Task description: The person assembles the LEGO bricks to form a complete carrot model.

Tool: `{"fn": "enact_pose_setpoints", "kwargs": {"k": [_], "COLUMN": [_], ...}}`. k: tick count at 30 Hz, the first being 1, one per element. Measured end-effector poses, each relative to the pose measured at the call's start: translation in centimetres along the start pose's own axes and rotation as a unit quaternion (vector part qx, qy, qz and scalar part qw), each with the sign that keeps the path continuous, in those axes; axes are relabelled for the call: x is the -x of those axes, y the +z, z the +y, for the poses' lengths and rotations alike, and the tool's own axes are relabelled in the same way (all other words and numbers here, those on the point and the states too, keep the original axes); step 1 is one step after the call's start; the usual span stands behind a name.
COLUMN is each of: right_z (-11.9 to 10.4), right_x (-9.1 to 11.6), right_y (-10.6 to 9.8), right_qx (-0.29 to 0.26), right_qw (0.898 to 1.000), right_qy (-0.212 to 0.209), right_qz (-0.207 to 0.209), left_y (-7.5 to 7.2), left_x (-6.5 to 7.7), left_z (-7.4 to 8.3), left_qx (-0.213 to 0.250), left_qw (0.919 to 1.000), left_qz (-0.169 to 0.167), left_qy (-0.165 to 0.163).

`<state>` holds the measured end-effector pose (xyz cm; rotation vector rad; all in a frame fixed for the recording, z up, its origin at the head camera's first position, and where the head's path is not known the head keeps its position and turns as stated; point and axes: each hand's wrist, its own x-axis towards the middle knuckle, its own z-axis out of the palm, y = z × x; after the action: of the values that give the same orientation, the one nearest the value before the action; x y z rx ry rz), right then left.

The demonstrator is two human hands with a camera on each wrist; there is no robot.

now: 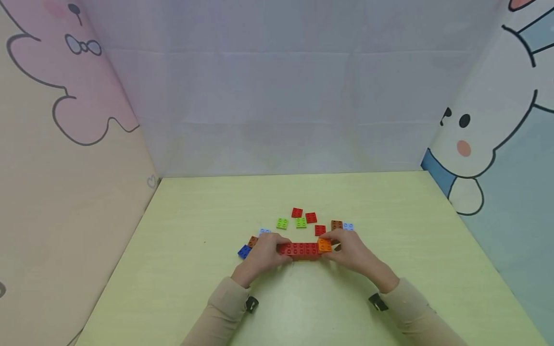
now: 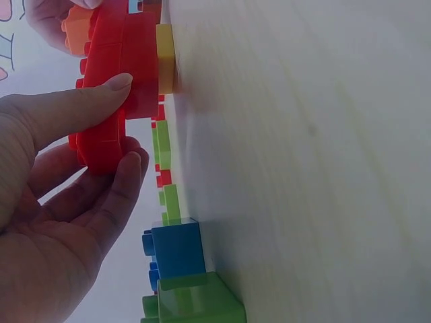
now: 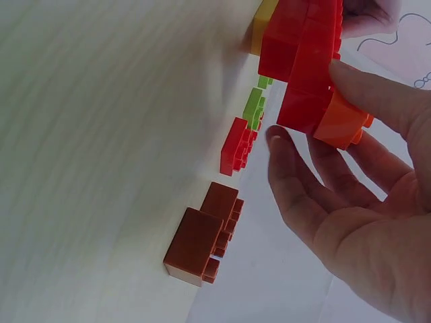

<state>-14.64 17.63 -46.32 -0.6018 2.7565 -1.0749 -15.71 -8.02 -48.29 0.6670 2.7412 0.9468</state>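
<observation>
A red brick structure (image 1: 299, 249) spans the gap between both hands, made of red toy building bricks stacked in layers. Under its middle sits a yellow brick (image 2: 166, 59), close over the tabletop. The left hand (image 1: 267, 252) grips the structure's left end, thumb on the near side and fingers behind. An orange brick (image 1: 324, 245) sits on top at the right end. The right hand (image 1: 351, 251) pinches this orange brick between thumb and fingers; in the right wrist view, the brick (image 3: 341, 120) lies against the red bricks.
Loose red bricks (image 1: 297, 212) and lime green bricks (image 1: 282, 223) lie behind the structure. Brown (image 1: 336, 225) and light blue bricks (image 1: 348, 226) are beyond the right hand. A dark blue brick (image 1: 244, 252) lies left of the left hand, near a green one (image 2: 199, 299).
</observation>
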Motion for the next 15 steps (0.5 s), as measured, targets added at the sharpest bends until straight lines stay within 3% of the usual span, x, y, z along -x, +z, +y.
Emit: {"fn": "enact_pose_setpoints", "kwargs": {"k": [7,15], "right_z": [0.35,0.19], "right_x": [0.08,-0.06], "right_y": [0.28,0.40], "right_qx": [-0.019,-0.037], "right_qw": [1.000,0.999], "right_qy": [0.007,0.032], "right_qz": [-0.020,-0.016], "left_y": [0.09,0.17], "left_x": [0.01,-0.03], "left_z": [-0.04,-0.02], "left_qx": [-0.002,-0.001], "left_qw": [1.0000,1.0000], "left_qz": [0.003,0.004], "left_qy": [0.003,0.002]}}
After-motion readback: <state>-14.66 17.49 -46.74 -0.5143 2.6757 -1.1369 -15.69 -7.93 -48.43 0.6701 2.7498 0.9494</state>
